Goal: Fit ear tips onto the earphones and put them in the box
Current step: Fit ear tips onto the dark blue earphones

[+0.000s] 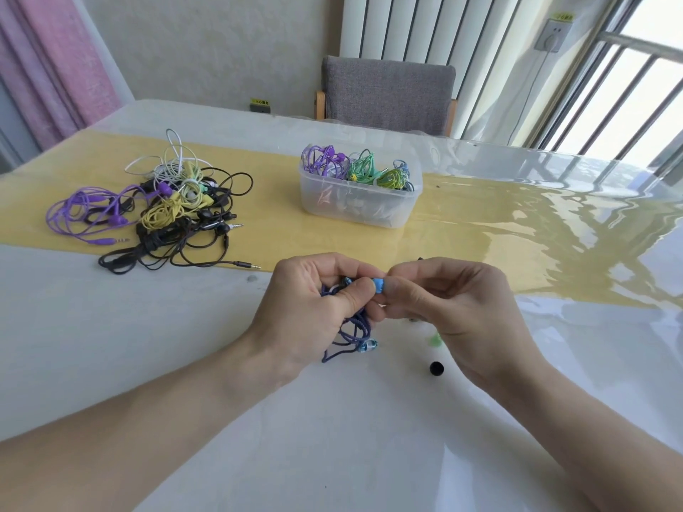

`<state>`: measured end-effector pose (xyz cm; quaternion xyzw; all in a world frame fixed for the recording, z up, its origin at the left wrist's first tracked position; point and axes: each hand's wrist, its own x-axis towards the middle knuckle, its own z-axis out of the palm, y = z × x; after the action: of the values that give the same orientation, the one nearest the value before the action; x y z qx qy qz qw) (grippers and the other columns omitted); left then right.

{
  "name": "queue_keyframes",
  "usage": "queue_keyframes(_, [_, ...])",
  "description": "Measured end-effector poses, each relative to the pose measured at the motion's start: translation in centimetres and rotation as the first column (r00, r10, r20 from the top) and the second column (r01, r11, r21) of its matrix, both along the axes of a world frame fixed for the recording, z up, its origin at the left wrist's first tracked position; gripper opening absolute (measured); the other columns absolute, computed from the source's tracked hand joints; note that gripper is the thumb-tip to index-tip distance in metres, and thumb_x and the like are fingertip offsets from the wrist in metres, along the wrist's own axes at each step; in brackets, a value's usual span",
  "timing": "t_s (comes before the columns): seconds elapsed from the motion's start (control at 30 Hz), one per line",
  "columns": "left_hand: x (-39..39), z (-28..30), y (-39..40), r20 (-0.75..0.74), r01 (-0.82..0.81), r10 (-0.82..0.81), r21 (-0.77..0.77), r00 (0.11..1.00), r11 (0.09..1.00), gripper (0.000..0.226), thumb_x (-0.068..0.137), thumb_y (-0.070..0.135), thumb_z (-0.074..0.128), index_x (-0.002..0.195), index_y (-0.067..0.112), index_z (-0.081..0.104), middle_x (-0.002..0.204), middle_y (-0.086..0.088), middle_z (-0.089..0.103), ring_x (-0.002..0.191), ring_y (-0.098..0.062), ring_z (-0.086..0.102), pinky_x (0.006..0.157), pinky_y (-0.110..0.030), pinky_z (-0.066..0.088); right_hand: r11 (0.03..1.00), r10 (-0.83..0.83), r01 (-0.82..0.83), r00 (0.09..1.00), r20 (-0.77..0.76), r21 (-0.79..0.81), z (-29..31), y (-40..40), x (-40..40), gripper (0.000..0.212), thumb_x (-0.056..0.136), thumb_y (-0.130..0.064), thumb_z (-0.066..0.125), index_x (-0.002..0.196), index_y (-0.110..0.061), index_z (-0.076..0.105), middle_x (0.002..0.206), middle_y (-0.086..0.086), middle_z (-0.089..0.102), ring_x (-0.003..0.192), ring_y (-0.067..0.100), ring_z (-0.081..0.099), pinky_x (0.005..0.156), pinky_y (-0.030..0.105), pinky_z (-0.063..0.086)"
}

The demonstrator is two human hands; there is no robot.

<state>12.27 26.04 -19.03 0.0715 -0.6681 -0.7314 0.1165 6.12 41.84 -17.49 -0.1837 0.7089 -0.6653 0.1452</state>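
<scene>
Where the table runs across the room under its clear, glossy cover, a yellow runner crosses it from left to right, and a grey chair stands at the far side. On the runner, far left, lies a tangled heap of earphones in black, purple, yellow and white. To the right of the heap stands a clear plastic box with coiled purple, green and blue sets inside. Near the middle, both hands meet above the white part of the table. The left hand grips a bunched dark blue earphone cable, one earbud dangling below it. The right hand pinches a small blue ear tip against the left hand's fingertips. Just below the right hand, a black ear tip lies on the table, and a green piece, too blurred to identify, lies beside it.
</scene>
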Motion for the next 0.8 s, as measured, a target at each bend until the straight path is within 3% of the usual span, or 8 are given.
queue_keyframes(0.07, [0.01,0.12,-0.11,0.004,0.018,-0.018,-0.003,1.0,1.0,0.016,0.089,-0.006,0.06,0.085,0.005,0.07,0.064,-0.016,0.067,0.057,-0.02,0.065,0.061,-0.025,0.054,0.999,0.009,-0.005,0.997,0.075,-0.054,-0.15,-0.09,0.08,0.022,0.074,-0.014,0.08,0.084,0.005,0.073,0.082,0.019,0.075,0.081,0.035,0.075,0.081,0.047,0.06])
queue_keyframes(0.13, [0.04,0.18,-0.16,0.01,0.024,-0.024,-0.002,1.0,1.0,0.015,0.09,-0.006,0.06,0.086,0.004,0.07,0.064,-0.015,0.067,0.057,-0.02,0.065,0.06,-0.025,0.054,0.996,0.017,-0.007,0.993,0.116,-0.087,-0.23,-0.18,0.2,0.019,0.074,-0.012,0.078,0.082,0.005,0.073,0.083,0.022,0.075,0.082,0.037,0.074,0.083,0.051,0.06])
queue_keyframes(0.27, [0.04,0.31,-0.15,0.015,0.03,-0.03,0.025,0.999,0.999,0.015,0.089,-0.006,0.06,0.085,0.004,0.071,0.064,-0.013,0.068,0.057,-0.02,0.065,0.061,-0.025,0.054,0.989,0.036,-0.015,0.99,0.138,-0.15,-0.18,-0.39,0.49,0.011,0.076,-0.01,0.074,0.073,0.001,0.075,0.078,0.025,0.073,0.072,0.033,0.073,0.073,0.037,0.061])
queue_keyframes(0.5, [0.26,0.83,0.11,0.016,0.065,-0.068,0.124,0.998,0.99,0.011,0.088,-0.008,0.057,0.088,-0.005,0.068,0.061,-0.01,0.067,0.053,-0.019,0.063,0.056,-0.023,0.052,0.996,-0.071,0.064,0.99,-0.121,-0.054,-0.46,-0.3,0.66,0.013,0.079,-0.02,0.078,0.076,-0.008,0.076,0.075,0.014,0.076,0.073,0.033,0.075,0.073,0.037,0.06])
queue_keyframes(0.8, [0.48,0.7,0.44,-0.045,-0.039,0.035,-0.086,0.998,0.996,0.017,0.086,-0.01,0.063,0.078,0.003,0.071,0.06,-0.015,0.066,0.051,-0.019,0.063,0.054,-0.023,0.052,0.994,-0.076,0.075,0.997,-0.008,-0.083,-0.59,-0.55,0.69,0.011,0.083,-0.009,0.076,0.075,-0.002,0.075,0.08,0.02,0.075,0.078,0.04,0.074,0.081,0.058,0.059])
